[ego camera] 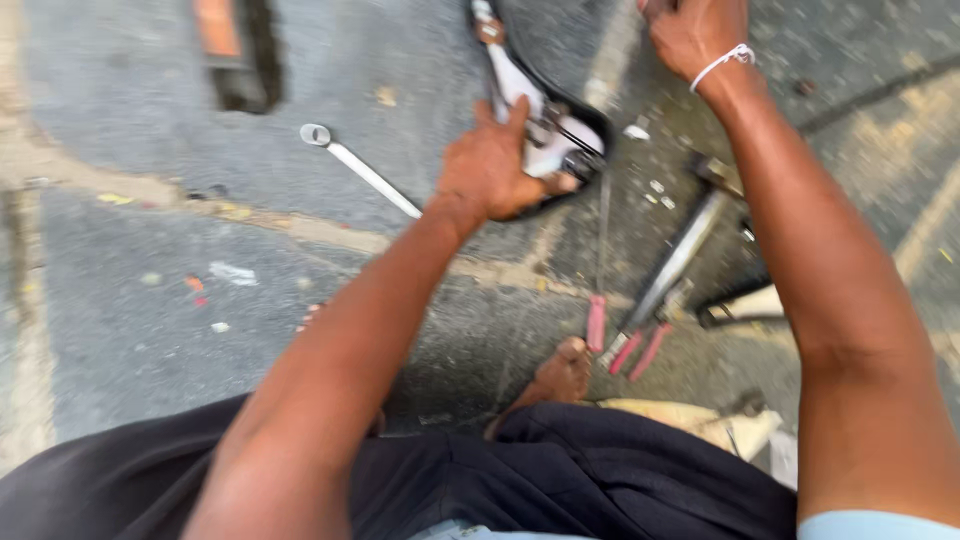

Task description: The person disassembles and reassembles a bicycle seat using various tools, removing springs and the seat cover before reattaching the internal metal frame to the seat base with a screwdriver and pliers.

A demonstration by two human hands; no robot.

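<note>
**Fingers clamped on the black-and-white part, tools lying unused**

Fingers (545, 183) of my left hand (490, 170) are wrapped around the near end of a long black-and-white part (560, 135) on the pavement (130, 290), thumb pressed up along its white face. My right hand (692, 30) sits at the top edge beside the far stretch of the same part; its fingers are cut off by the frame, so I cannot tell whether they grip anything. From what I see, I judge the work to be midway: the part is held steady, and no tool is in either hand. A wrench (358, 168) lies left of my wrist. A red-handled screwdriver (598, 280) and red-handled pliers (640, 345) rest near my bare foot (560, 378).
</note>
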